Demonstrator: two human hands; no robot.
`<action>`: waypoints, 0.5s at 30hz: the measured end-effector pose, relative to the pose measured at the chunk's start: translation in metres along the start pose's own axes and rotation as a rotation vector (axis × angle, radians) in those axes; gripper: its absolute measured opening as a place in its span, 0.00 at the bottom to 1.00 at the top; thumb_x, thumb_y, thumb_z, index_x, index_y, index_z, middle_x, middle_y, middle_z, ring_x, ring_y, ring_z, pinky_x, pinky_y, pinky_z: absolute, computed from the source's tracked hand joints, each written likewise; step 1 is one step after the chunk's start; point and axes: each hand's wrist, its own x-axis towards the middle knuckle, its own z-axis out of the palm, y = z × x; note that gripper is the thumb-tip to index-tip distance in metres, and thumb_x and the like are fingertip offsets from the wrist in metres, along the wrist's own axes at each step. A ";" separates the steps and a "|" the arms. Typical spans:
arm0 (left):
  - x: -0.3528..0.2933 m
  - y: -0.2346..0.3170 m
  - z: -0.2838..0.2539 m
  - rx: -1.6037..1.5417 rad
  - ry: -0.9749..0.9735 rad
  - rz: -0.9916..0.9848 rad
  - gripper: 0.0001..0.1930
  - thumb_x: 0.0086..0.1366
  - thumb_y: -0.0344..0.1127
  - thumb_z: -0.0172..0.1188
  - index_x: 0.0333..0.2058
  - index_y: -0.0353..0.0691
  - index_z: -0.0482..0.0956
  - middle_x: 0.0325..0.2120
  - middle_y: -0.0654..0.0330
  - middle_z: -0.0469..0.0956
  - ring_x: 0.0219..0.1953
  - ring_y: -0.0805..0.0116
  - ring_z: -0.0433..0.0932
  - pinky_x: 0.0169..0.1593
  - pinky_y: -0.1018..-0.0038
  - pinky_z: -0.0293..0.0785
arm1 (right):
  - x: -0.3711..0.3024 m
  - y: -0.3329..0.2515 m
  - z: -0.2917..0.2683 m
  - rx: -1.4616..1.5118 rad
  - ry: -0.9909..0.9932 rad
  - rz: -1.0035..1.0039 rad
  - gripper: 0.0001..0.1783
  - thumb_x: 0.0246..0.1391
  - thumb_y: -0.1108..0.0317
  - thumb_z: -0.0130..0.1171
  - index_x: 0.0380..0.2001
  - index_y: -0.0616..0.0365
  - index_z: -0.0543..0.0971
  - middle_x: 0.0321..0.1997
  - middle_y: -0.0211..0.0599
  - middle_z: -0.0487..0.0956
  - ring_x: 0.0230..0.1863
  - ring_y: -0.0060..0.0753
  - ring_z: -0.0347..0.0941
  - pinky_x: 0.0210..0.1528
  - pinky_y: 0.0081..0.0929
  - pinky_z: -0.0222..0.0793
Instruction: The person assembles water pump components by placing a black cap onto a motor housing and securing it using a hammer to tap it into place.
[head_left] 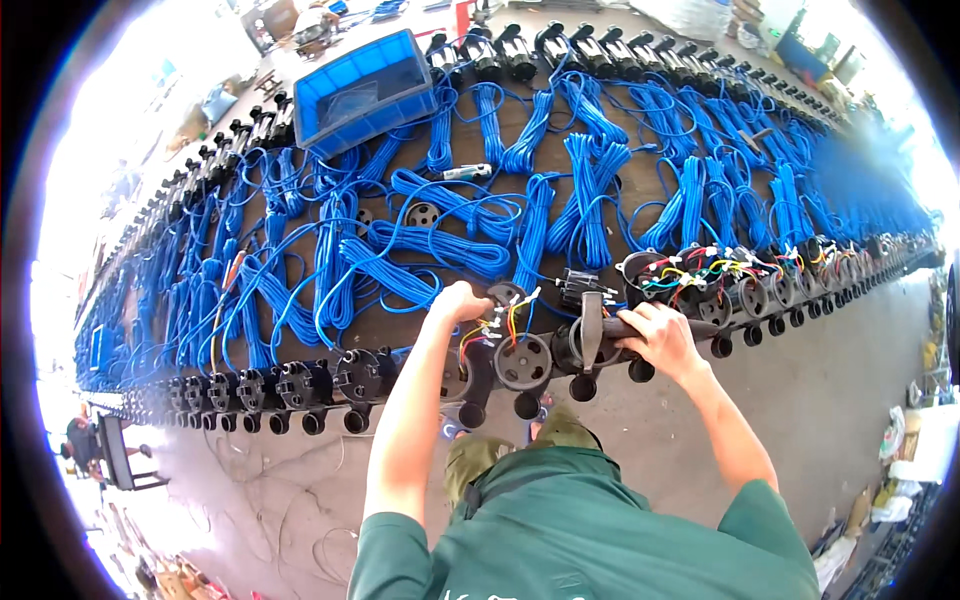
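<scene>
My right hand (662,338) is wrapped round the handle of a hammer (592,330), whose dark head stands over a round black pump housing at the table's near edge. My left hand (462,302) is closed at the edge of a round black cap (507,292), its fingertips partly hidden. Red, yellow and white-tipped wires (515,312) hang beside this cap. Just nearer to me is an open round housing (523,362) with holes in its inner face. A ribbed black motor part (583,287) lies beyond the hammer head.
Coiled blue cables (440,248) cover much of the brown table. A blue plastic crate (365,95) stands at the far left, and a green-and-white tool (466,172) lies among the coils. Capped black housings (305,384) line the near edge leftward; wired open ones (752,295) continue rightward.
</scene>
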 end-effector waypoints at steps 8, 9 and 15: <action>0.024 -0.063 0.020 -0.714 -0.348 -0.357 0.30 0.70 0.52 0.59 0.61 0.33 0.72 0.47 0.39 0.80 0.40 0.42 0.86 0.43 0.47 0.87 | 0.013 -0.061 -0.024 0.161 0.254 0.172 0.17 0.50 0.67 0.72 0.45 0.58 0.85 0.47 0.40 0.82 0.52 0.48 0.77 0.56 0.42 0.73; 0.028 -0.063 0.027 -0.580 -0.330 -0.324 0.31 0.71 0.53 0.59 0.61 0.33 0.72 0.47 0.38 0.80 0.40 0.42 0.86 0.44 0.45 0.86 | 0.030 -0.070 -0.020 0.203 0.233 0.142 0.16 0.51 0.66 0.72 0.43 0.59 0.85 0.46 0.41 0.83 0.52 0.48 0.77 0.56 0.42 0.73; 0.038 -0.034 0.009 -0.373 -0.318 -0.238 0.30 0.66 0.53 0.64 0.56 0.34 0.79 0.46 0.38 0.84 0.36 0.48 0.88 0.37 0.59 0.88 | 0.155 -0.082 0.080 -0.019 -0.065 0.021 0.13 0.54 0.67 0.67 0.43 0.55 0.84 0.46 0.41 0.84 0.55 0.47 0.77 0.58 0.38 0.73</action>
